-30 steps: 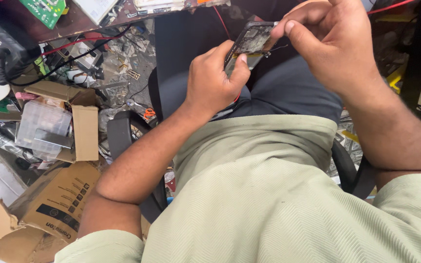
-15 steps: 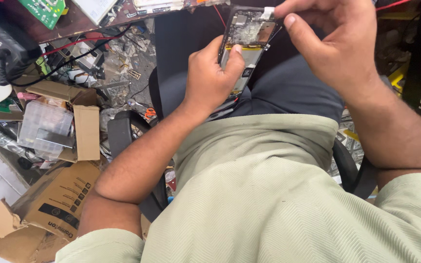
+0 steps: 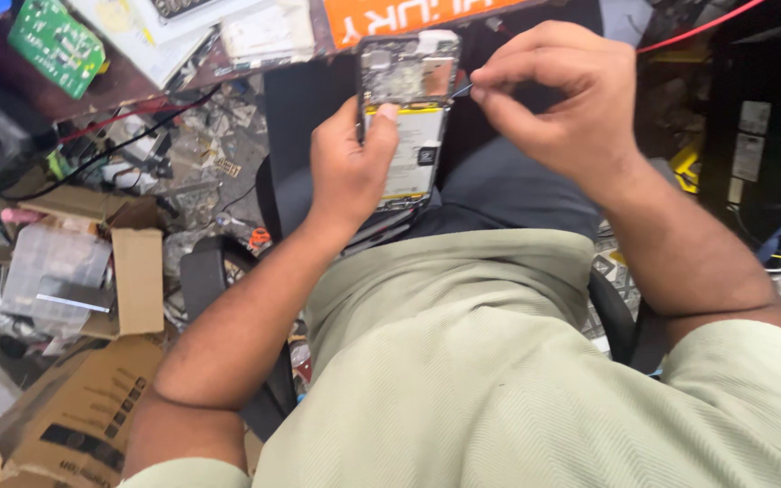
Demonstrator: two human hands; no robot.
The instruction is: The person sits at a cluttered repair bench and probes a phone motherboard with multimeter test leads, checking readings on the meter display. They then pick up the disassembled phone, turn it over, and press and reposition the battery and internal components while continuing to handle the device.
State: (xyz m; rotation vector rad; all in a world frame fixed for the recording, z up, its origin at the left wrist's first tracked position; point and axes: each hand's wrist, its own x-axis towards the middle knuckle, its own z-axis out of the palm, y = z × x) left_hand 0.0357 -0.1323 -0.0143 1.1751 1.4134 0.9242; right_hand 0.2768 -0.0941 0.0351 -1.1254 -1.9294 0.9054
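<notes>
My left hand (image 3: 350,167) grips an opened phone (image 3: 409,117) upright over my lap, its back cover off, so the circuit board at the top and the pale battery below are bare. The thumb rests across the phone's middle. My right hand (image 3: 558,99) pinches a thin dark tool (image 3: 459,90), whose tip touches the phone's upper right edge. The tool is mostly hidden by my fingers.
A cluttered bench edge runs along the top with a green circuit board (image 3: 56,45) and an orange panel (image 3: 409,18). Cardboard boxes (image 3: 83,398), a clear plastic case (image 3: 51,271) and cables lie on the floor at left. The black chair armrest (image 3: 616,321) is at right.
The phone has been turned from tilted to upright and facing me, then brought lower in view. My right hand shifted from holding its top edge to pinching a thin tool against it.
</notes>
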